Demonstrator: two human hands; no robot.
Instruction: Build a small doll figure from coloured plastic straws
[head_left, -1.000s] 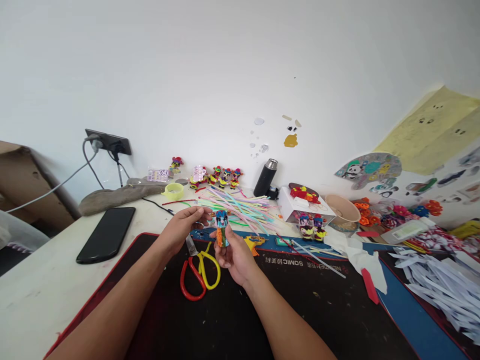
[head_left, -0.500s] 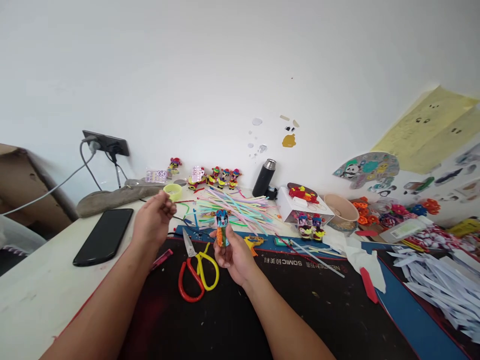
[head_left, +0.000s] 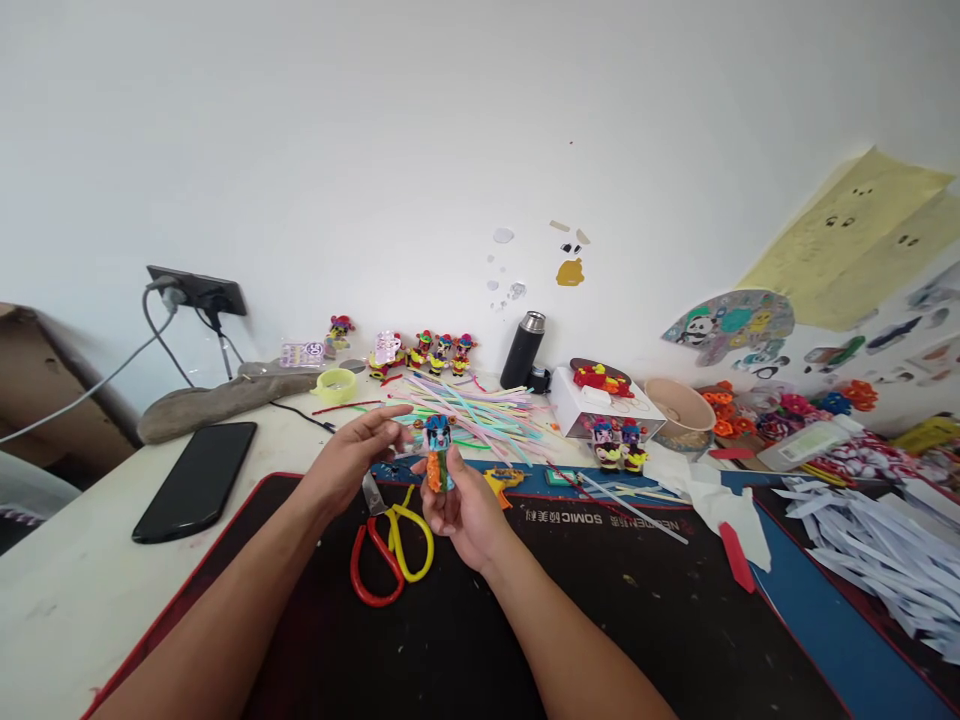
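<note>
My right hand (head_left: 465, 510) holds a small figure (head_left: 438, 455) upright, its head blue and black, its body orange and green. Close to the figure's left side is my left hand (head_left: 352, 455), thumb and fingertips pinched together; anything between them is too small to make out. Below the hands, scissors (head_left: 379, 575) with one red and one yellow handle lie on the black mat (head_left: 450, 650), their blades partly behind my left hand.
A black phone (head_left: 196, 482) lies at the left. Pastel strips (head_left: 487, 415), a yellow-green ring (head_left: 335, 386), a yellow glue gun (head_left: 502, 484), a black flask (head_left: 523, 350) and finished figures (head_left: 442, 355) stand or lie behind. White paper strips (head_left: 877, 560) lie right.
My left hand has moved right, from beside the yellow-green ring to the figure. My right hand still holds the figure in nearly the same place. The view has shifted slightly.
</note>
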